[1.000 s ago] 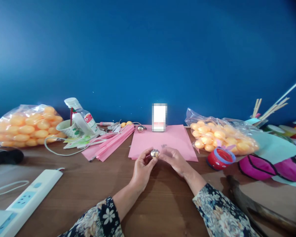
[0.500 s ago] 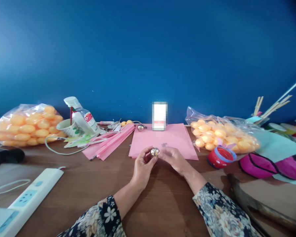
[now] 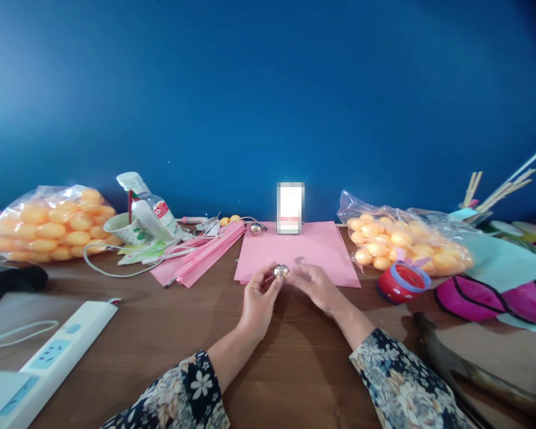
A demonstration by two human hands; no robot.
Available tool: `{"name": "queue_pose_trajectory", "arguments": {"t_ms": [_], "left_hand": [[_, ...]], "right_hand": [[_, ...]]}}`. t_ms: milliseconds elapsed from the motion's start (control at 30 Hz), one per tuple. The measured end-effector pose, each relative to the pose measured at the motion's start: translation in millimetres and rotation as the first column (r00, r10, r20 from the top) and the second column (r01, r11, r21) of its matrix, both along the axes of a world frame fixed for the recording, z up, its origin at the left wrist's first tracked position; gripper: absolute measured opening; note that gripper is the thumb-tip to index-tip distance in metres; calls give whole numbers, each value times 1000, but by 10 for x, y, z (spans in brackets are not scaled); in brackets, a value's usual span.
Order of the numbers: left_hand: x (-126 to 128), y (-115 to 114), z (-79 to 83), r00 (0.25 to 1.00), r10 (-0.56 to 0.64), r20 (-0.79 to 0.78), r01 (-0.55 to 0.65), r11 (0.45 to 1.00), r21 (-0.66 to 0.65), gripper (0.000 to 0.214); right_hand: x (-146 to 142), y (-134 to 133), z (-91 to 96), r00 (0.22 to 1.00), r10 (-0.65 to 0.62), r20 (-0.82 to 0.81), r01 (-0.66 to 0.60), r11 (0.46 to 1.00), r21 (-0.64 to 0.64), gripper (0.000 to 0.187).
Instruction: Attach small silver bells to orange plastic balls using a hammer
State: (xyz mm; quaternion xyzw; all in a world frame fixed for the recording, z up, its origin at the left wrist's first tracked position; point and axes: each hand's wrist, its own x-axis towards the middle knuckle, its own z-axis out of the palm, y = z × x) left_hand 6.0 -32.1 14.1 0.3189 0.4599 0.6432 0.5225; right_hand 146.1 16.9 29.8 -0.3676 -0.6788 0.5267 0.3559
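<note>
My left hand (image 3: 259, 297) is closed round a small shiny silver metal ball (image 3: 280, 271), pinching it between thumb and fingers above the near edge of the pink paper (image 3: 312, 244). Close against the ball's right side is my right hand (image 3: 313, 287), its thumb and fingers drawn together. Whatever those fingertips pinch is too small or hidden to make out. Just beyond the right hand a little metal piece (image 3: 299, 260) lies on the paper. A second shiny metal ball (image 3: 255, 228) rests at the paper's far left corner.
Bags of orange balls stand left (image 3: 49, 229) and right (image 3: 397, 241). Nearer are a power strip (image 3: 67, 345), folded pink paper strips (image 3: 209, 253), a tilted bottle (image 3: 158, 208), a red cup (image 3: 399, 283), a purple pouch (image 3: 469, 298) and a dark curved tool (image 3: 455, 363). A blurred phone-like rectangle (image 3: 290, 208) stands upright behind.
Both hands keep nearly the same pose around the silver ball, which appears slightly turned. The whole view has shifted a little.
</note>
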Motion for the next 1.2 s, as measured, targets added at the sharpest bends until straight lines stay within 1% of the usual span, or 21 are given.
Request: {"name": "queue_pose_trajectory", "arguments": {"t_ms": [167,333,500,700,967,1200], "left_hand": [[-2,0,34,999,22,28,-21,999,-26,44],[-12,8,-26,997,3,76,-2,1000,-10,46],[4,13,-44,990,3,142,-4,1000,5,38],[-1,13,-50,993,11,121,-11,1000,1,38],[2,14,-33,992,11,129,-10,1000,-4,36],[1,13,-23,993,16,119,-15,1000,-8,35]], "right_hand": [[1,7,-26,1000,-9,4,9,1000,16,26],[-2,2,3,1000,-3,24,3,1000,16,27],[-4,-2,10,1000,-3,15,3,1000,0,26],[-4,-1,-3,1000,-4,28,3,1000,13,26],[1,0,15,999,-6,37,5,1000,13,28],[0,2,14,999,13,31,-13,1000,2,27]]}}
